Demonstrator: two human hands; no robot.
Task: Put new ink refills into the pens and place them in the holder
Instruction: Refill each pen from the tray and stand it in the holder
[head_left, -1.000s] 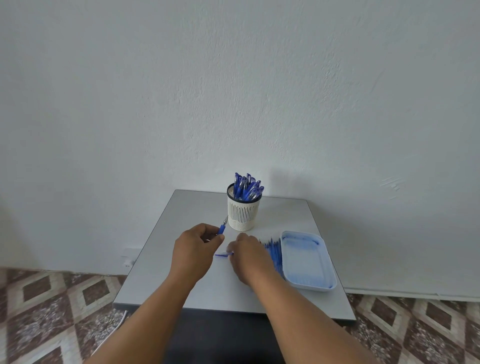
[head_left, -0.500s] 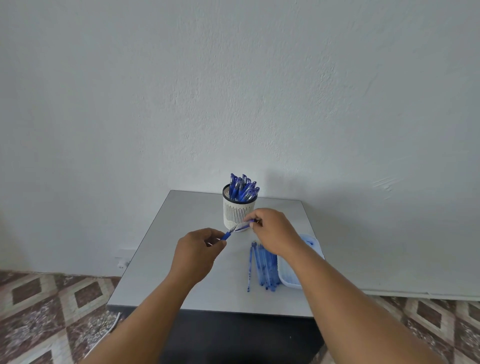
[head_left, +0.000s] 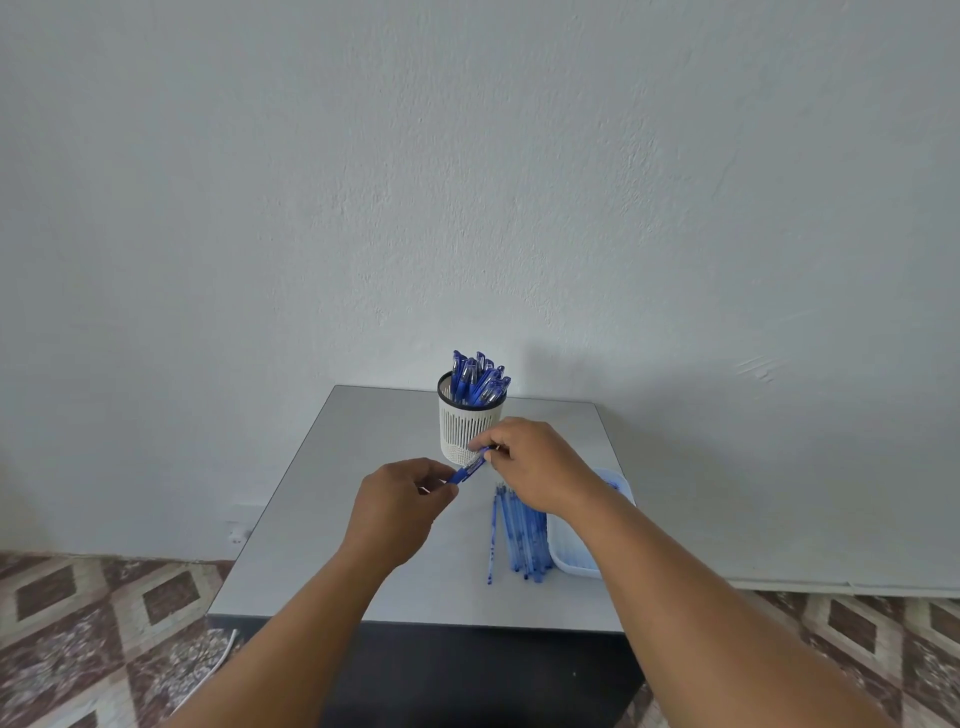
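- Now, table (head_left: 363, 519) first: grey and small, and both hands work right over its middle, so a dropped part could roll off the near edge, I'd judge.
- Tray (head_left: 576, 551) at about four o'clock from the pen, pale and half hidden under the right forearm; a careless elbow could shove it.
- Holder (head_left: 470, 431) at twelve o'clock, just behind the hands, white and slotted, crammed with blue capped pens; a knuckle bump could tip it, and squeezing one more in looks tight.
- Left hand (head_left: 397, 512) curled round the pen's lower, blue grip end, fingers closed on it.
- Right hand (head_left: 540, 465) pinching the pen's upper end, thumb and fingertips narrow on it.
- Refills (head_left: 519, 535) lying loose at five o'clock, a thin blue bundle beside the tray, one strayed to the left; a sleeve-less wrist sweep could scatter them.
- Pen (head_left: 470, 466) held between both hands, tilted up to the right, clear barrel with blue grip. If the halves are forced askew, the thin refill could bend; whether it is seated, I can't tell.
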